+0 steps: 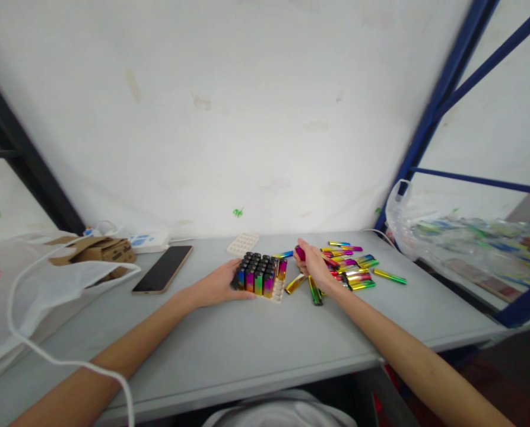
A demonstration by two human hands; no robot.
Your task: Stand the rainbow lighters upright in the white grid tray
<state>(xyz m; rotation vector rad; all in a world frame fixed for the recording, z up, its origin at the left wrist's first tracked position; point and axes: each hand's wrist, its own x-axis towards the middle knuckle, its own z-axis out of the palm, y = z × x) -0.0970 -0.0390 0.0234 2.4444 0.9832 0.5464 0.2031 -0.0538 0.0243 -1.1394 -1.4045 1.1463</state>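
Rows of shiny multicoloured lighters with black tops (258, 276) stand upright in a pale tray (277, 294), whose right-hand holes show bare. My left hand (222, 283) is wrapped round the left side of this block, its thumb along the front. To the right of the block, my right hand (310, 264) is closed on a pinkish-purple lighter (300, 253), raised above the table. Beside and behind that hand lies a loose pile of metallic lighters (354, 270). A green lighter (314, 290) lies just below my right wrist, near a yellow one (295, 283).
A second pale tray (243, 244) lies near the wall. On the left are a phone (163, 270), a cardboard box (108, 252), a white plastic bag (28, 296) and a white cable (64, 360). At right, a blue frame (418, 139) stands beside clear plastic packaging (469, 237).
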